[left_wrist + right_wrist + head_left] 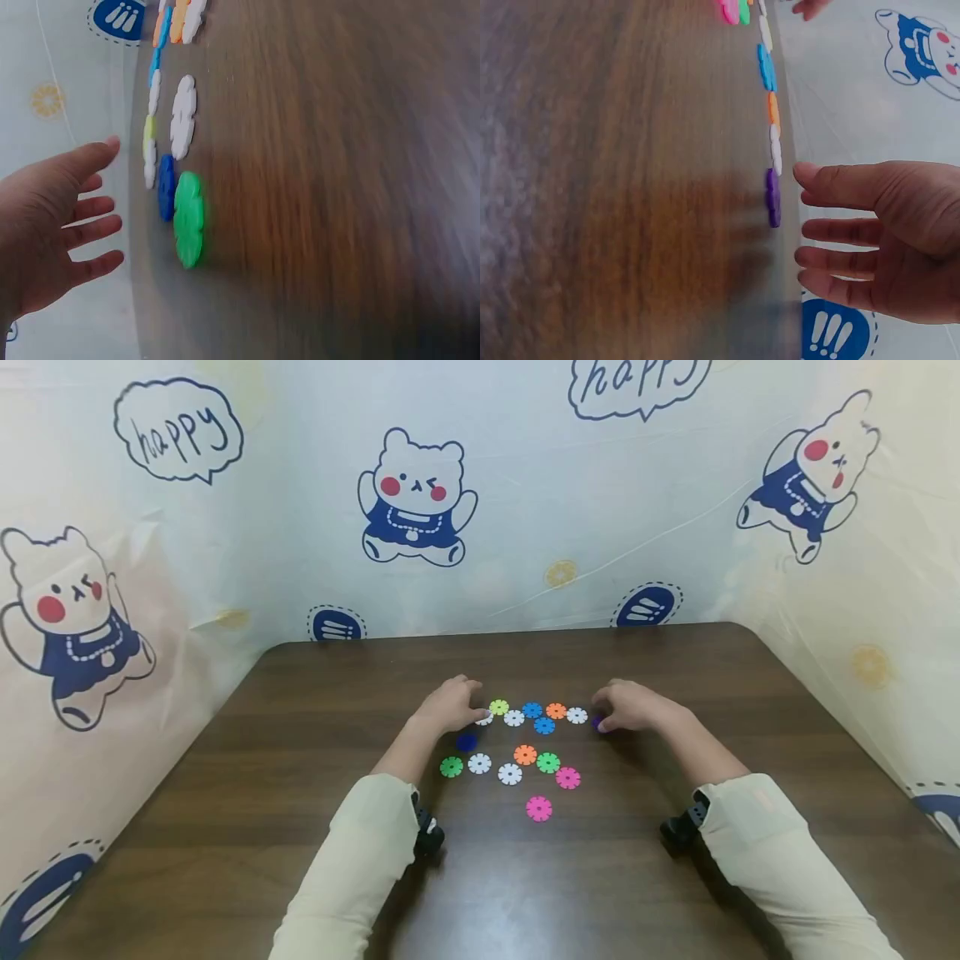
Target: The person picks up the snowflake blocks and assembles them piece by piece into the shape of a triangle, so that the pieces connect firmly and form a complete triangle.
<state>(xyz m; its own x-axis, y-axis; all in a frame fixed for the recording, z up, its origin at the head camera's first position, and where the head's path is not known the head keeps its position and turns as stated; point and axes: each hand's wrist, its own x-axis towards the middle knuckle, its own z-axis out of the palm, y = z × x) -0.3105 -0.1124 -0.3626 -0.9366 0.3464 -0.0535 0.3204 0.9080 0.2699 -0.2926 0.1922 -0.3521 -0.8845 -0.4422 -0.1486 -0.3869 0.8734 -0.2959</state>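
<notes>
Several flat notched plastic discs lie on the brown table. At the far left of the group, my left hand (447,704) hovers by a white disc (486,719), which it partly covers in the head view. Its fingers look apart and hold nothing in the left wrist view, where a blue disc (166,187) and a green disc (189,220) lie nearby. On the other side, my right hand (630,705) is beside a purple disc (773,198), largely hidden in the head view. The right wrist view shows its fingers extended, with nothing between them.
Between the hands are a yellow-green disc (498,707), a blue one (532,710), an orange one (556,711) and a white one (577,716). Nearer me lie more discs, including a pink disc (538,808). A printed curtain (525,527) hangs behind the table (600,893).
</notes>
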